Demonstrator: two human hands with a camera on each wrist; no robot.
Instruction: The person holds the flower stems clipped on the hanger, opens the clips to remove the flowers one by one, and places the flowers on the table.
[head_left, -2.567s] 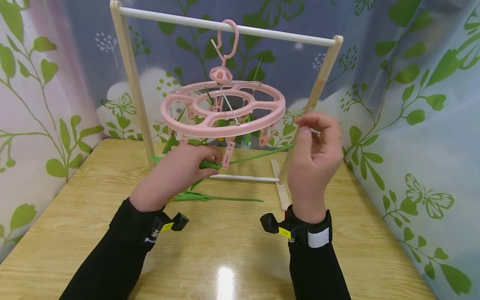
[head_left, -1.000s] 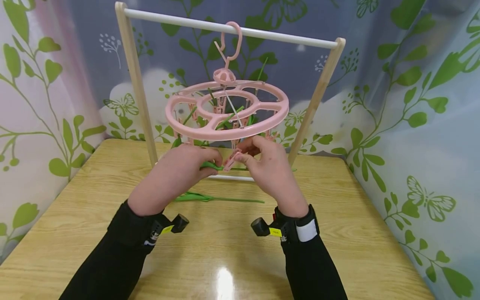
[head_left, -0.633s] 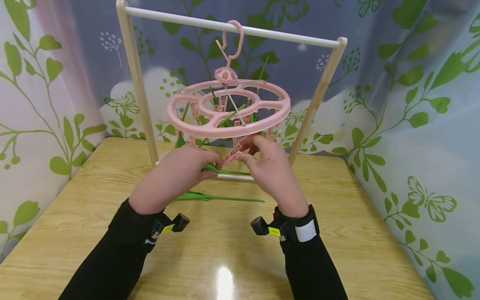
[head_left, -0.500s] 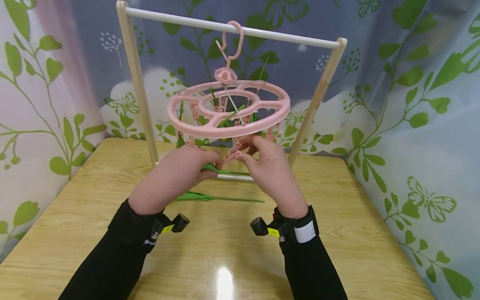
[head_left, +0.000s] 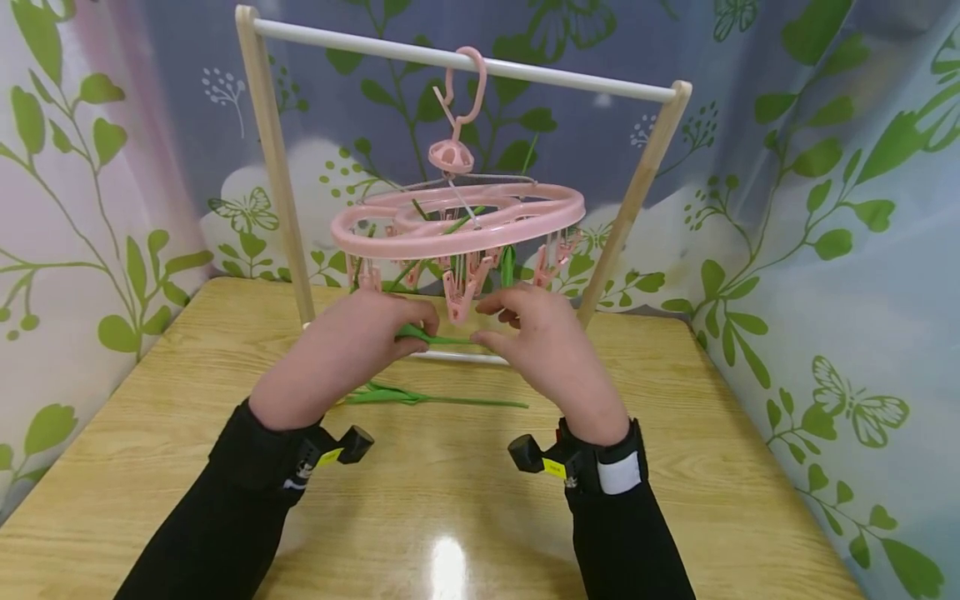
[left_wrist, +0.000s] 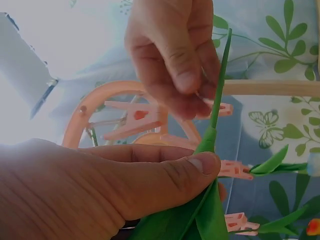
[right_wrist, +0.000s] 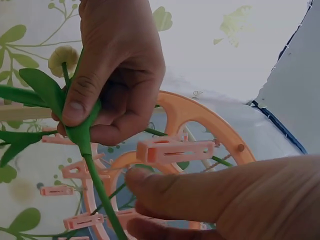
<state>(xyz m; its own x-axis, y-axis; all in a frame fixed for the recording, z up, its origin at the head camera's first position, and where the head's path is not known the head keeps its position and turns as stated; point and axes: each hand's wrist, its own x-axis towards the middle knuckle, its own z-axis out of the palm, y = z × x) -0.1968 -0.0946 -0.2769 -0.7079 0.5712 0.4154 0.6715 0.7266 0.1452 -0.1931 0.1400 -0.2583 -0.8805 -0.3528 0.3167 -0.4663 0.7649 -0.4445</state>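
An artificial flower with green leaves [right_wrist: 42, 90], a green stem [right_wrist: 102, 192] and a pale yellow bloom [right_wrist: 63, 60] is pinched between thumb and fingers of my left hand [head_left: 352, 342], its stem pointing right below a pink hanging dryer [head_left: 457, 243]. At the dryer's near rim hangs a pink clothespin [head_left: 459, 292]. My right hand [head_left: 551, 342] is just right of that clothespin, thumb and forefinger apart and bent with nothing between them. In the right wrist view its thumb [right_wrist: 155, 185] lies close below a clothespin [right_wrist: 172, 151].
A wood-and-white rack [head_left: 360, 40] carries the dryer by its hook [head_left: 480, 83]. Several other flowers hang in clothespins under the ring. Another green-stemmed flower [head_left: 405, 396] lies on the wooden table [head_left: 450, 492]. Leaf-printed curtains [head_left: 847, 250] stand behind and at both sides.
My right hand came in from the right, pinched the near clothespin and has let it go. The ring's near side has swung up. The left hand still holds its flower, slightly further left.
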